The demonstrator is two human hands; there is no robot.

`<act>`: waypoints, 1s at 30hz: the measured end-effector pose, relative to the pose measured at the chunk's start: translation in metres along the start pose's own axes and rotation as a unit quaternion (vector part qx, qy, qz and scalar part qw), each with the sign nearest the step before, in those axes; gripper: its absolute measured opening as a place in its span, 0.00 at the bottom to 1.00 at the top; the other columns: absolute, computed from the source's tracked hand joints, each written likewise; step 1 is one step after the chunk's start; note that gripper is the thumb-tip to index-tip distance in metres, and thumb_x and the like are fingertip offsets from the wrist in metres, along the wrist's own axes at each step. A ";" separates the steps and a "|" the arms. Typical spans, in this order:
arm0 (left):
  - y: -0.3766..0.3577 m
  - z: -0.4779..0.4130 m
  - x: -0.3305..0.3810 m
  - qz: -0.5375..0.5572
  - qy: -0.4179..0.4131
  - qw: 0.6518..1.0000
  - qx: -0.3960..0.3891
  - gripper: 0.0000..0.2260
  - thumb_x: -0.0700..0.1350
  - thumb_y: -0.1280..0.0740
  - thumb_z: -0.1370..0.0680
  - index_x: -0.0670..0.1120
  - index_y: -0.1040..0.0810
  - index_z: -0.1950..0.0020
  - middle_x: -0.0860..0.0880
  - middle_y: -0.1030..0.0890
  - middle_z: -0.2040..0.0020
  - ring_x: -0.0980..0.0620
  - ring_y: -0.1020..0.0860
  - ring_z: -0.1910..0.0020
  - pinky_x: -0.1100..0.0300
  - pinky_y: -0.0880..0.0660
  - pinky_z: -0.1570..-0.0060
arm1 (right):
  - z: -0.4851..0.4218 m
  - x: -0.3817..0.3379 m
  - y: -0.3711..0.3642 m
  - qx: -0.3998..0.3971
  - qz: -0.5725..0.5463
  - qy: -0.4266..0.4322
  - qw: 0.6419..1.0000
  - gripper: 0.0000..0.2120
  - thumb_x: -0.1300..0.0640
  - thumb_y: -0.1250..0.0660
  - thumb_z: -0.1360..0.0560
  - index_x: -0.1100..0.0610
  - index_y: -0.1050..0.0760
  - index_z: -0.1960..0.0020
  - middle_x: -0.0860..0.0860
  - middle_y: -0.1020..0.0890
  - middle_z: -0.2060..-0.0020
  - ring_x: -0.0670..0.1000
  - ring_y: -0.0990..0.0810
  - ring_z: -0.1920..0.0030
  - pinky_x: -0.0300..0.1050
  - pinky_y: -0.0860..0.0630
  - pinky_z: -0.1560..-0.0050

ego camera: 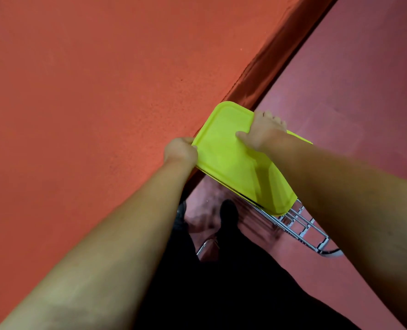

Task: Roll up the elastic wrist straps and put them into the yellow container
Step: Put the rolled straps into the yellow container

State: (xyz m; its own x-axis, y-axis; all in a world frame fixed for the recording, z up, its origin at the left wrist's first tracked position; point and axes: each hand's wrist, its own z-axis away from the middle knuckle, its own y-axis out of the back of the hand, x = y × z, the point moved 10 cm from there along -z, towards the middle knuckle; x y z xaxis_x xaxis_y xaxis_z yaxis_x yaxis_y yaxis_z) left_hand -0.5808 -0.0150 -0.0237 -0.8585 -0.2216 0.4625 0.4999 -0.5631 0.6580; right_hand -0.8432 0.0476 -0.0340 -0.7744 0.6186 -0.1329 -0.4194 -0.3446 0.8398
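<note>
Now holding the yellow container [233,163] out in front in both hands, tilted, with its flat, rimmed face turned toward the camera. Gripping its left edge, close to the far left corner, with the left hand [181,150], curling the fingers round the rim and out of sight behind it, showing only the knuckles and the back of the hand. Gripping its far right edge with the right hand [263,131], pressing the thumb [241,134] flat on the yellow face and hooking the fingers [272,120] over the rim to the hidden side. Reaching in with both bare forearms from the near corners of the view, and covering part of the container's right side with the right one. Carrying the container's near right corner over a chrome wire rack [302,225]; not possible to tell whether touching it or hanging just above, given the blur. Standing beside an orange wall [78,91] filling the left of the view, on a pinkish-red floor [352,91] to the right, with a darker skirting strip [276,51] running diagonally between the two and passing behind the container's far left corner. Wearing black trousers [221,294] and black shoes [228,210], showing between the arms, nearer than the container. Standing just beside a bent chrome tube [206,246], near the right shoe and left of the wire rack.
</note>
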 end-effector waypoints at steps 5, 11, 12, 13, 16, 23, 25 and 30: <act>-0.005 -0.006 -0.008 -0.022 0.024 0.999 -0.002 0.20 0.36 0.36 0.22 0.52 0.12 0.38 0.45 0.13 0.46 0.43 0.16 0.42 0.61 0.25 0.48 | 0.000 0.005 -0.002 0.000 -0.011 -0.005 1.000 0.36 0.33 0.32 0.20 0.57 0.34 0.23 0.60 0.29 0.26 0.65 0.30 0.26 0.59 0.31 0.28; -0.009 -0.008 -0.015 -0.010 0.033 0.999 -0.018 0.17 0.37 0.35 0.20 0.53 0.12 0.40 0.47 0.12 0.48 0.43 0.14 0.49 0.57 0.18 0.45 | 0.006 0.007 -0.001 0.008 -0.011 -0.007 1.000 0.38 0.31 0.32 0.21 0.57 0.34 0.24 0.59 0.28 0.27 0.63 0.30 0.26 0.60 0.30 0.30; -0.011 -0.009 -0.017 0.001 0.036 0.999 -0.026 0.16 0.37 0.34 0.19 0.53 0.12 0.40 0.45 0.12 0.49 0.42 0.13 0.51 0.52 0.15 0.46 | 0.006 0.007 -0.001 0.011 -0.011 -0.013 1.000 0.39 0.30 0.32 0.22 0.57 0.34 0.24 0.59 0.28 0.28 0.63 0.30 0.26 0.60 0.30 0.30; -0.013 -0.009 -0.017 0.012 0.039 0.999 -0.033 0.15 0.37 0.33 0.18 0.53 0.12 0.41 0.44 0.12 0.50 0.41 0.12 0.53 0.48 0.13 0.49 | 0.007 0.008 0.000 0.016 -0.010 -0.019 1.000 0.40 0.29 0.32 0.22 0.57 0.34 0.24 0.58 0.28 0.28 0.63 0.29 0.27 0.60 0.30 0.31; -0.011 -0.008 -0.017 0.049 0.049 0.997 -0.027 0.14 0.35 0.34 0.17 0.52 0.13 0.48 0.43 0.13 0.54 0.40 0.12 0.56 0.45 0.12 0.54 | 0.010 0.009 0.006 0.034 -0.013 -0.035 0.999 0.41 0.28 0.32 0.22 0.58 0.34 0.25 0.58 0.27 0.28 0.62 0.28 0.27 0.61 0.30 0.32; -0.012 -0.008 -0.016 0.056 0.063 0.996 -0.027 0.15 0.33 0.34 0.18 0.51 0.13 0.50 0.45 0.13 0.55 0.41 0.12 0.55 0.46 0.12 0.55 | 0.009 0.010 0.015 0.024 -0.007 -0.050 0.998 0.39 0.30 0.33 0.21 0.58 0.34 0.24 0.58 0.26 0.28 0.62 0.28 0.27 0.60 0.29 0.32; -0.011 -0.009 -0.014 0.042 0.062 0.997 -0.026 0.15 0.33 0.35 0.17 0.51 0.14 0.51 0.44 0.13 0.54 0.41 0.12 0.57 0.47 0.12 0.56 | 0.007 0.012 0.014 0.010 0.010 -0.050 0.999 0.37 0.30 0.34 0.19 0.56 0.35 0.23 0.59 0.26 0.28 0.63 0.28 0.27 0.60 0.29 0.33; -0.011 -0.010 -0.014 0.018 0.058 0.998 -0.030 0.18 0.33 0.38 0.18 0.49 0.11 0.48 0.41 0.12 0.52 0.39 0.12 0.58 0.46 0.12 0.54 | 0.001 0.011 0.020 0.009 0.023 -0.006 1.000 0.31 0.34 0.41 0.15 0.55 0.30 0.23 0.61 0.25 0.29 0.65 0.29 0.27 0.59 0.29 0.32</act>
State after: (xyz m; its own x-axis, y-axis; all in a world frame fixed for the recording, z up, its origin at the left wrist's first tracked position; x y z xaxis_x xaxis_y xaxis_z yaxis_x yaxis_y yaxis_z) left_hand -0.5751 -0.0139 -0.0435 -0.8489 -0.3310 0.4122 0.5265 -0.5989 0.6034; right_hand -0.8594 0.0479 -0.0183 -0.7866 0.6114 -0.0870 -0.3741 -0.3597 0.8548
